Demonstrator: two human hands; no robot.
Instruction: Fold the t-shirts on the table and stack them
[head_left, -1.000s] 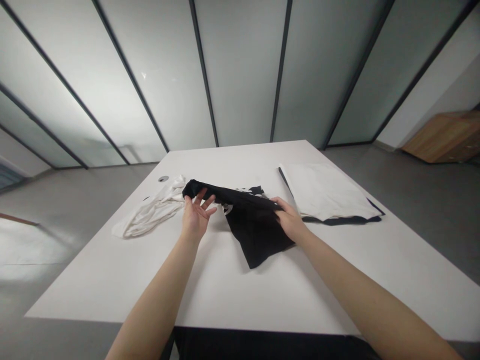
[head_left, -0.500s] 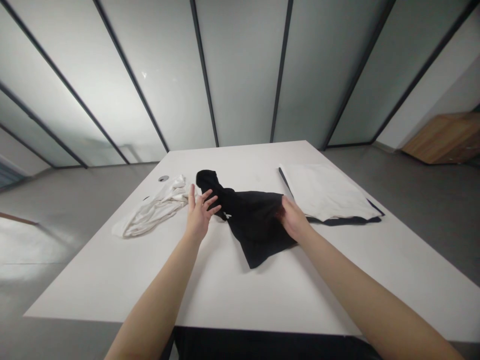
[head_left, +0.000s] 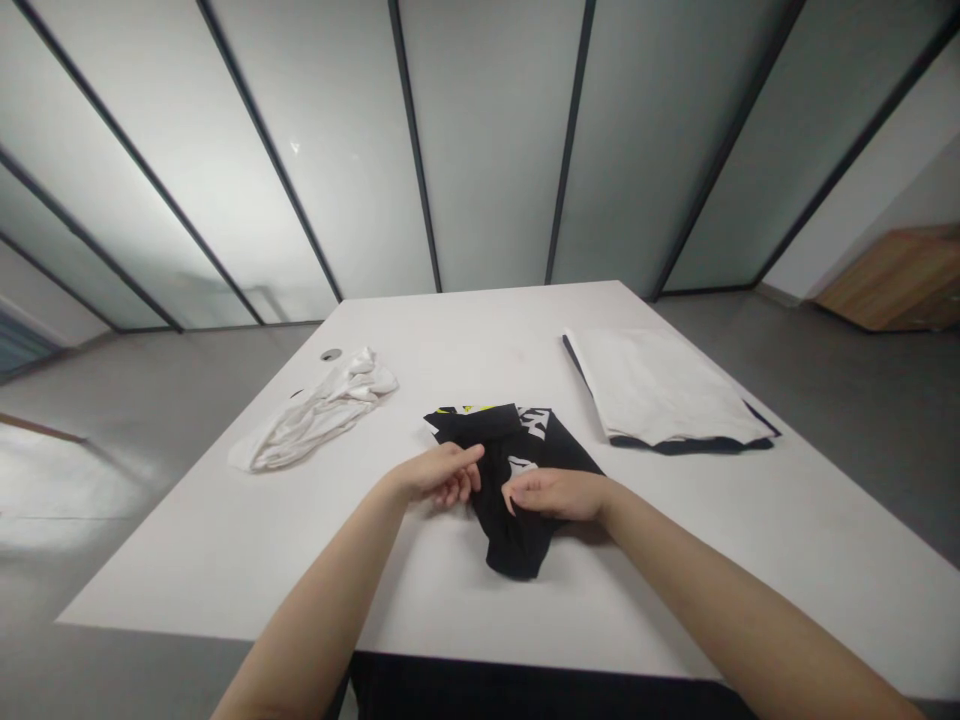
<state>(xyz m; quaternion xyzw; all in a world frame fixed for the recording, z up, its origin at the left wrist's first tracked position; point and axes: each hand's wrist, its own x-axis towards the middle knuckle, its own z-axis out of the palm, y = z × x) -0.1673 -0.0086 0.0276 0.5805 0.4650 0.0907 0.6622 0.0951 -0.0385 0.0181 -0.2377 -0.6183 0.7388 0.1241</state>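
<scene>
Bunched near the middle of the white table lies a black T-shirt, with white and yellow print showing along its far edge. My left hand is at the shirt's left side, fingers curled and thumb laid over the cloth; the exact grip is partly hidden. From the right, my right hand pinches the fabric between thumb and fingers, next to a white print. A narrow black part of the shirt hangs toward me below both hands.
A crumpled white garment lies on the table at the left, near a round grey disc. At the right is a flat stack with a folded white cloth over dark cloth. Frosted panels stand behind.
The black T-shirt has been drawn toward me and bunched, and its print now shows. My left hand went from spread fingers to curled at the cloth; my right hand moved left and nearer.
</scene>
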